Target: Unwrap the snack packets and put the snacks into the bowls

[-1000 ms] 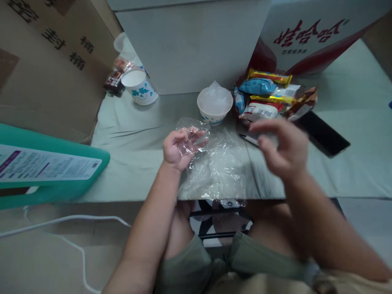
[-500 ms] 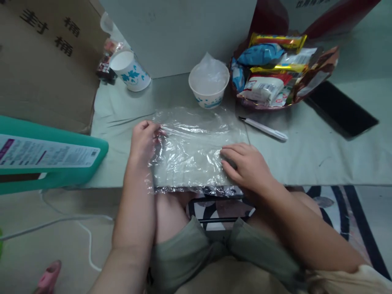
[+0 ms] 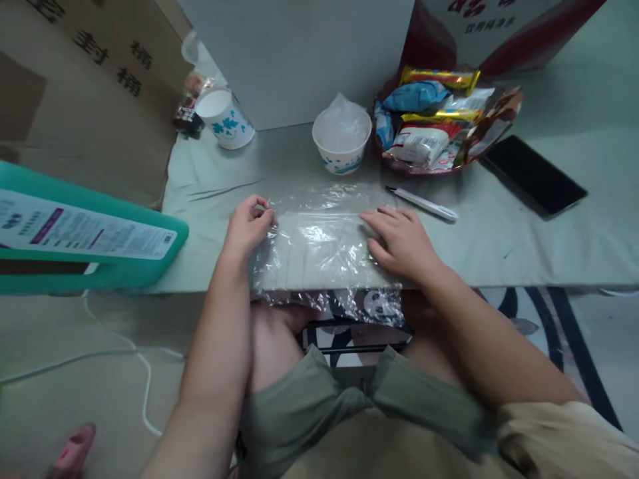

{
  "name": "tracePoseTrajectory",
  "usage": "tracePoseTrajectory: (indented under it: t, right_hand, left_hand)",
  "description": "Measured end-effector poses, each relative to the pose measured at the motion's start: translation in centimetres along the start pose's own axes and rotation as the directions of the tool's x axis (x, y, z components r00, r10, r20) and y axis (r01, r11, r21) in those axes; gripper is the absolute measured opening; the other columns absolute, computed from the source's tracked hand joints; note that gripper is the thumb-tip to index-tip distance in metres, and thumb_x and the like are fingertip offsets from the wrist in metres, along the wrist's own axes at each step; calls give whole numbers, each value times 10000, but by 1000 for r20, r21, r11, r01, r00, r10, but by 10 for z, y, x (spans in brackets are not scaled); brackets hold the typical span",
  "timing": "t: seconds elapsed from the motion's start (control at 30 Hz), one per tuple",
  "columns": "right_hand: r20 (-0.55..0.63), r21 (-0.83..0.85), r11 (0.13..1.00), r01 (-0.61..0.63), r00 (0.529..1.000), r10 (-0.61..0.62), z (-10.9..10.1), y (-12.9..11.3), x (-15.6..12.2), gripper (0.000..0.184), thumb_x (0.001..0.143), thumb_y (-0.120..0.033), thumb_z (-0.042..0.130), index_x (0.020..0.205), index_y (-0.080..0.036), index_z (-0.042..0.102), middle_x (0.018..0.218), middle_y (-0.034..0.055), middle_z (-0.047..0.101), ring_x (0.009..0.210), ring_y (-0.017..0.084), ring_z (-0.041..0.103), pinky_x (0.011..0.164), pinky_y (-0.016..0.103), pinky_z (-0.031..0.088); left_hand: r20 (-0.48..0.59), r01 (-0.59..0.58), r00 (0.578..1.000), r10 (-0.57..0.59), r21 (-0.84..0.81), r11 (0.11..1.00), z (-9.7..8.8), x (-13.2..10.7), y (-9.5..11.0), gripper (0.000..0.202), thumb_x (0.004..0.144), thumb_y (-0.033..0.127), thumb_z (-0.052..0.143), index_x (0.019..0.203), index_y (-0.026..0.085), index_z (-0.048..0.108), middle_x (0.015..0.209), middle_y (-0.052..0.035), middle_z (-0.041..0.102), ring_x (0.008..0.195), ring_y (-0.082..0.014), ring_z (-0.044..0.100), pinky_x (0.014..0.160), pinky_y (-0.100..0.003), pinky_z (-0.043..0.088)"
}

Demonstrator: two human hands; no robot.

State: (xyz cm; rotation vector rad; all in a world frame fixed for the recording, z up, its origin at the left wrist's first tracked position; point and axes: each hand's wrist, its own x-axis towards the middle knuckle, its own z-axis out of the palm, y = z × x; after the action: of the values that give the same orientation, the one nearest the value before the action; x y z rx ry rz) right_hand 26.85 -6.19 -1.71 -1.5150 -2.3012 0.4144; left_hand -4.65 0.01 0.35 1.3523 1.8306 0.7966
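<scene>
A thin, crinkled clear plastic sheet lies spread on the cloth-covered table, its near edge hanging over the front. Whether it is a flattened bag, I cannot tell. At its left edge, my left hand is closed, thumb and curled fingers pinching the plastic. My right hand rests on the right part of the sheet, palm down with fingers stretched out. Just beyond the right hand lies a white pen-like tool with a dark tip. Behind the sheet stands a paper bowl with translucent white plastic inside.
A paper cup leans at the back left. To the right are a basket of wrapped snacks and a black phone. A green jug and a cardboard box flank the left. White cables run across the floor.
My right hand has slid a little away from me and its fingers have straightened. The plastic lies flatter, with more hanging over the table's edge. The camera view has shifted slightly.
</scene>
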Motion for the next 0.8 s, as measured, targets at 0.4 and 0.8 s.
tracePoseTrajectory:
  t: [0.4, 0.8]
  right_hand:
    - [-8, -119, 982, -148, 989, 148, 5, 16, -8, 552, 860, -335, 612, 1391, -181, 614, 1609, 194, 492, 1485, 477, 436, 1152, 733, 358]
    - [-148, -45, 991, -124, 982, 116, -5, 20, -8, 519, 829, -203, 572, 1341, -155, 643, 1531, 213, 548, 1418, 417, 520, 1142, 644, 428]
  left_hand:
    - [-285, -233, 924, 254, 107, 967, -20, -28, 10, 486, 657, 259, 839, 1083, 244, 605, 1180, -63, 621, 928, -183, 619, 747, -278, 498]
    - [755, -767, 593, 281, 422, 484, 23, -117, 12, 694, 836, 191, 701, 1499, 288, 524, 1677, -98, 412, 1594, -444, 249, 1230, -671, 331]
